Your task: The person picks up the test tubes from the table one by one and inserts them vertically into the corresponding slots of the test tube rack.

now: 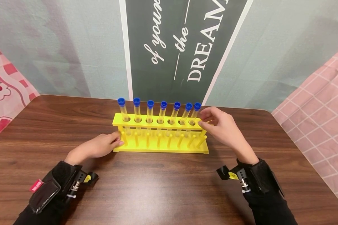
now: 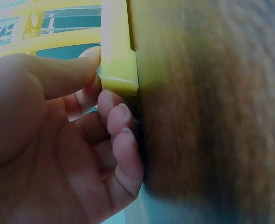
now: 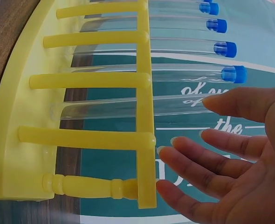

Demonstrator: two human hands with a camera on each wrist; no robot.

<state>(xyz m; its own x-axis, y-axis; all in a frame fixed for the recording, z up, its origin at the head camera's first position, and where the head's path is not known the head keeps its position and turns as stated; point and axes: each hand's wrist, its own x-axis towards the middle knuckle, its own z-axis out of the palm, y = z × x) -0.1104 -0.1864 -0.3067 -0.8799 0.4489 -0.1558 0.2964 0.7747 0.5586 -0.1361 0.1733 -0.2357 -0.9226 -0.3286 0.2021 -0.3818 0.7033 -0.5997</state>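
Note:
A yellow test tube rack (image 1: 160, 150) stands on the table, with several clear test tubes (image 1: 175, 115) with blue caps (image 1: 150, 103) upright in its row of holes. At the rack's left end my left hand (image 1: 101, 145) grips the base; in the left wrist view the thumb and curled fingers (image 2: 121, 114) lie about its corner. My right hand (image 1: 222, 125) is at the opposite end, beside the rightmost tube, fingers spread and loosely bent. In the right wrist view the thumb is close to a tube (image 3: 175, 105), and its cap is hidden behind the hand.
The brown wooden table (image 1: 163, 190) reaches in front of the rack and to both sides. Behind it hangs a cloth with a dark green lettered panel (image 1: 169, 84). Pink patterned cloths border the left and right. Black straps with small devices (image 1: 239, 178) sit on both wrists.

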